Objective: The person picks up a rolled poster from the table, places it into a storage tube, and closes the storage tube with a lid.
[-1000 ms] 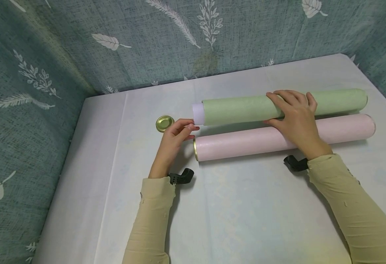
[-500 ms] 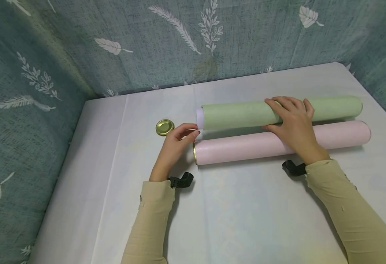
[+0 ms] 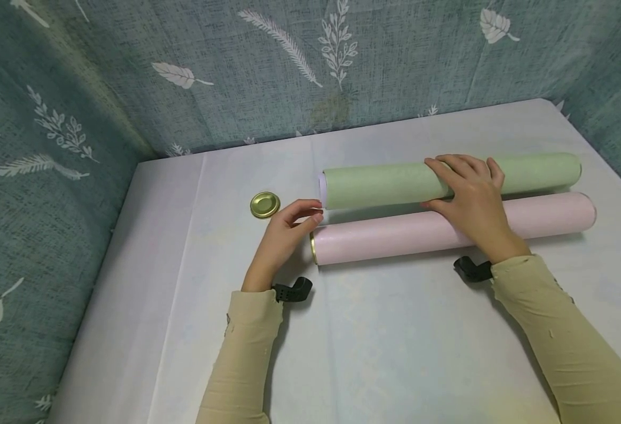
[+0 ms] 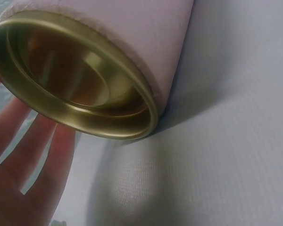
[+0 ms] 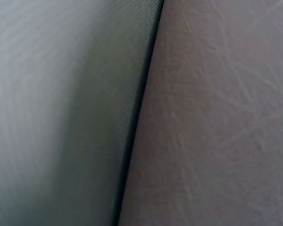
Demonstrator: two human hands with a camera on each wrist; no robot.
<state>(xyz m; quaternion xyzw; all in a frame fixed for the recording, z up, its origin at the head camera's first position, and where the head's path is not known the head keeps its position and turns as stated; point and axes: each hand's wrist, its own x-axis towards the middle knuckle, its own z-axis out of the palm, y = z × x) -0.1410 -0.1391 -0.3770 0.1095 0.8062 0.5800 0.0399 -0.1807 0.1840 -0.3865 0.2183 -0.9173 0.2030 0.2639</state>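
Note:
A green tube (image 3: 379,186) lies lengthwise on the table in the head view, a thin band of rolled white paper (image 3: 322,189) showing at its left end. My right hand (image 3: 469,200) holds the green tube from above, thumb on the near side and fingers over the top. Fingertips of my left hand (image 3: 286,235) are at the white roll's end, fingers fairly straight. In front lies a pink tube (image 3: 385,235), its gold metal end (image 4: 33,92) filling much of the left wrist view beside the left fingers. The right wrist view shows the pink tube's wrinkled surface (image 5: 217,117).
A round gold lid (image 3: 264,204) lies on the white-covered table (image 3: 395,341), left of the tubes and just beyond the left hand. Behind the table's far edge hangs a green curtain (image 3: 268,88) with white leaf patterns. Black wrist cameras sit on both wrists.
The white roll has slid rightward into the green tube, leaving less of it showing. My left hand has followed it slightly right. The right hand keeps its hold on the green tube.

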